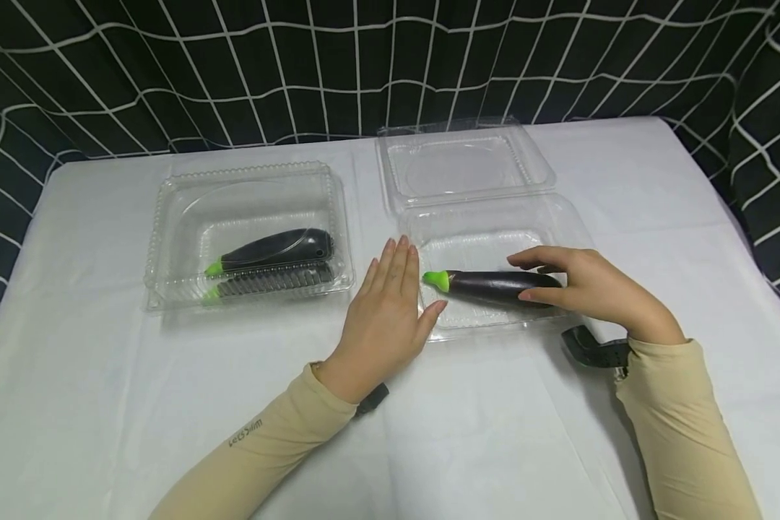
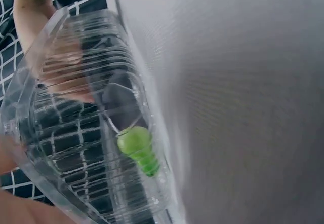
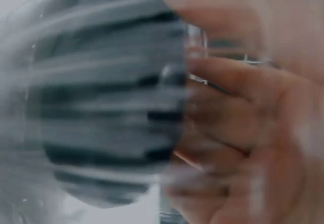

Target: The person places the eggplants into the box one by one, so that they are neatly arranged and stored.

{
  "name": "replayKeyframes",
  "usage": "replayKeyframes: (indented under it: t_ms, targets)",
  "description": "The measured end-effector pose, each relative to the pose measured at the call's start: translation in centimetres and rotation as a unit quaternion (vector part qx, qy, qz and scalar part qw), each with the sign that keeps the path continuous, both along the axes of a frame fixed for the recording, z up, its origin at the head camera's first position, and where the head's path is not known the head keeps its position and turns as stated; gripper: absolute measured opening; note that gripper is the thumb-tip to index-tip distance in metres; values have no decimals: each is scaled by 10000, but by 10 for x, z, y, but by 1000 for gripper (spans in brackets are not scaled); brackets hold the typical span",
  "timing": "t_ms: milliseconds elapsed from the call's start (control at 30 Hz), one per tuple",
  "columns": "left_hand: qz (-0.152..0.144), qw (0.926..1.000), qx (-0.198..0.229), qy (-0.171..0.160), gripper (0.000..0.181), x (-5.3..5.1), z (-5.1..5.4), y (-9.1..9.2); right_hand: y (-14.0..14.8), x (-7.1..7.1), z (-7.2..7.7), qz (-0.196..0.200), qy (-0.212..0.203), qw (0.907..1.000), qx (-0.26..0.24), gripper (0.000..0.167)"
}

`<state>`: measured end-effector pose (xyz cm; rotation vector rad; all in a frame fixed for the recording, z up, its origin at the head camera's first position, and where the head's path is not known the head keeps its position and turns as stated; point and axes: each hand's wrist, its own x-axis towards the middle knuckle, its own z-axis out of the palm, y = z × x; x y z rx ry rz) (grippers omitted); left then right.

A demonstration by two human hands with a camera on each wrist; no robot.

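Note:
An eggplant (image 1: 487, 286) with a green stem lies in the base of an opened clear plastic clamshell box (image 1: 468, 328). My right hand (image 1: 581, 285) holds its thick dark end between thumb and fingers. The blurred right wrist view shows the fingers (image 3: 217, 107) by that dark end through the ribbed plastic. My left hand (image 1: 383, 310), its fingers straight and together, rests along the left side of the box. The left wrist view shows the green stem (image 2: 136, 145) through the ribbed wall.
A closed clamshell box (image 1: 247, 173) on the left contains a dark eggplant (image 1: 276, 249), partly doubled by the plastic. The opened box's lid (image 1: 458, 162) lies folded back. A white cloth (image 1: 468, 448) covers the table; behind it hangs dark white-gridded fabric (image 1: 338, 65).

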<state>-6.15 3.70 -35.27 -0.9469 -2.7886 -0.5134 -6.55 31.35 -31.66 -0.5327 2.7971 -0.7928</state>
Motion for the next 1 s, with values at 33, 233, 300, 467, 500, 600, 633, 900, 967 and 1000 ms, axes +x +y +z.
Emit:
replayKeyframes:
  t_ms: [33,233,300,467,500,600,633,900,967,1000]
  targets:
    - [-14,9999,146,61,67,-1,1,0,0,0,1,-24,22,10000,-68,41]
    - [-102,9872,1585,159,53,-9,13,0,6,4,12,-454,146,9981,-397,36]
    - [-8,9817,1901,-66,48,-14,19,2,10,6,17,-718,205,9960,-484,34]
    - [357,9771,2049,-438,44,-33,39,5,27,7,29,-1189,503,9891,-703,33]
    - [451,9765,2059,-455,44,-37,43,5,31,5,32,-1238,548,9879,-750,33]
    - [866,9716,2111,-625,43,-50,51,8,42,-3,40,-1366,557,9844,-954,33]
    - [1015,9686,2145,-742,43,-54,52,10,45,-7,42,-1396,514,9838,-1005,33]
    - [1658,9448,2300,-1642,49,-73,48,21,79,-54,39,-1636,-214,9773,-1332,38]
    - [1783,9374,2395,-1794,50,-77,46,23,85,-67,35,-1591,-443,9732,-1603,38]
    - [1847,9332,2455,-1865,50,-79,45,25,88,-73,32,-1548,-571,9701,-1781,38]
